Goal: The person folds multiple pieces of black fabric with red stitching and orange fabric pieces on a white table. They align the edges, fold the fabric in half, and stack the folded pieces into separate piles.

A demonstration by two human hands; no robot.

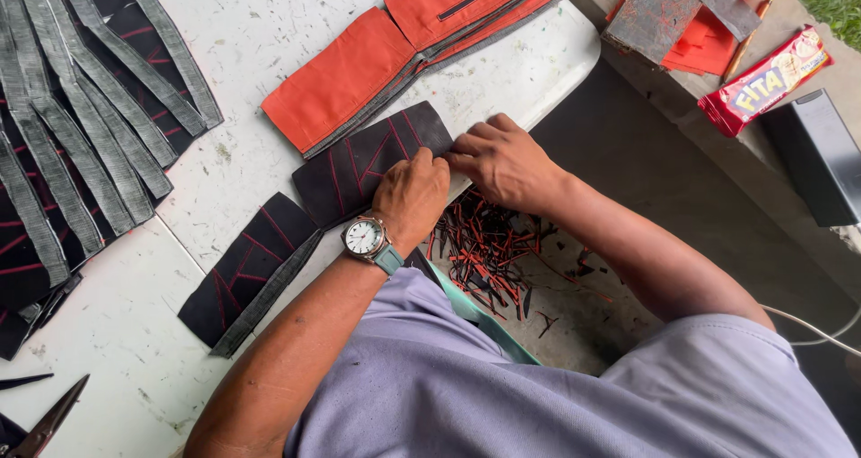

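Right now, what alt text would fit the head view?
The left hand and right hand press on a black fabric piece with red stitching on a white table. Orange fabric panels lie beyond, grey strips alongside.

shirt (502, 395): lavender, short sleeves | wristwatch (366, 238): white dial, teal strap

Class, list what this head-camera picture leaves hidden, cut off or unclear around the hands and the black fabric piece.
- Head view: the left hand and right hand cover the black fabric piece edge; fingertips and grip unseen.
- Scissors: cut off by the bottom-left edge.
- Orange fabric pieces: top end cut off by the frame.
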